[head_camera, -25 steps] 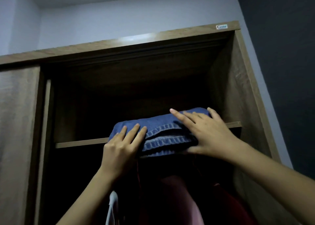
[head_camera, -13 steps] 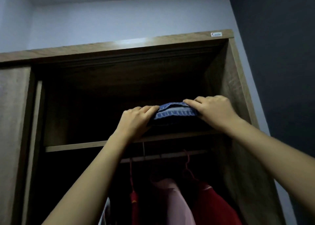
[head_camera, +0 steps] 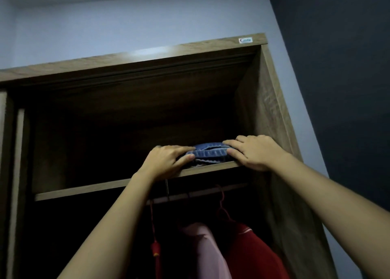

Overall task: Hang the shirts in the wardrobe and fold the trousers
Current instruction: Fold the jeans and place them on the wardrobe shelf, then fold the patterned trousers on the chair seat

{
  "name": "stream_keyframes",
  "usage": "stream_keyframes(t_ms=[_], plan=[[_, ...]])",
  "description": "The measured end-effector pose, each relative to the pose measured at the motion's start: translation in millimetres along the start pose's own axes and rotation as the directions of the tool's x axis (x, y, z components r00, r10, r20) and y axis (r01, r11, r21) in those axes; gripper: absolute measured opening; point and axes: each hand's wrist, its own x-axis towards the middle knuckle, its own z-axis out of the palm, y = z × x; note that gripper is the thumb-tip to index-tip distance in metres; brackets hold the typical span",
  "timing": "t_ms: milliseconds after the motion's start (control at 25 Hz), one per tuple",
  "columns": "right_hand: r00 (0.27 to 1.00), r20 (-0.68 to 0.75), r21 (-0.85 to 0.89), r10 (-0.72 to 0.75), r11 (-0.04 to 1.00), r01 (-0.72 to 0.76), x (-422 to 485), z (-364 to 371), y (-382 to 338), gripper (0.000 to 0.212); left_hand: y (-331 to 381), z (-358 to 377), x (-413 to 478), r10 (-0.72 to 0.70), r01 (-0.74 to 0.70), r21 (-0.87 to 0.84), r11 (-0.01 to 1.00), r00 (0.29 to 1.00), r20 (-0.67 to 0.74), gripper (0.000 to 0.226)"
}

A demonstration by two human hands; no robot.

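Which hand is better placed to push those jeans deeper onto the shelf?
Probably left: the left hand pinches the jeans with open shelf beside it; the right hand holds their other end near the wardrobe's side wall.

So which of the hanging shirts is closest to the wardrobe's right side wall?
The red shirt: it hangs beside the wardrobe's right wall, with the pink shirt on its left.
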Motion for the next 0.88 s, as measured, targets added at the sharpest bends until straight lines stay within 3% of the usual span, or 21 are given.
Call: stream_keyframes(t_ms=[80, 240, 320, 400, 480, 560, 760, 880], plan=[[0.998, 0.038, 0.056, 0.045, 0.997, -0.047, 0, 0, -1, 0.055, 5, 0, 3, -0.099, 0.098, 0.017, 0.995, 0.992, 0.082, 0.054], [0.992, 0.079, 0.027, 0.095, 0.995, -0.098, -11, -1, -6, 0.050, 19, 2, -10, -0.199, 0.195, 0.037, 0.980, 0.957, 0.213, 0.050], [0.980, 0.115, 0.038, 0.160, 0.985, -0.166, -13, -9, -12, 0.054, 24, 1, -20, -0.205, 0.213, -0.062, 0.975, 0.972, 0.113, 0.049], [0.977, 0.060, 0.095, 0.204, 0.973, -0.209, -12, -17, -25, 0.059, 27, -3, -32, -0.255, 0.241, -0.162, 0.957, 0.964, -0.077, 0.051], [0.980, -0.080, 0.179, 0.180, 0.970, -0.163, -16, -21, -49, 0.060, 28, -6, -50, -0.323, 0.271, -0.233, 0.934, 0.920, -0.221, 0.054], [0.977, -0.178, 0.289, 0.118, 0.955, -0.063, -22, -24, -80, 0.062, 27, -8, -80, -0.391, 0.296, -0.337, 0.894, 0.881, -0.266, 0.056], [0.972, -0.234, 0.526, 0.009, 0.842, 0.119, -55, -7, -190, 0.066, 19, -3, -195, -0.471, 0.381, -0.317, 0.868, 0.834, -0.287, 0.052], [0.984, -0.171, 0.684, -0.059, 0.712, 0.161, -113, 23, -278, 0.065, 32, 32, -315, -0.644, 0.588, -0.282, 0.758, 0.744, -0.181, 0.052]])
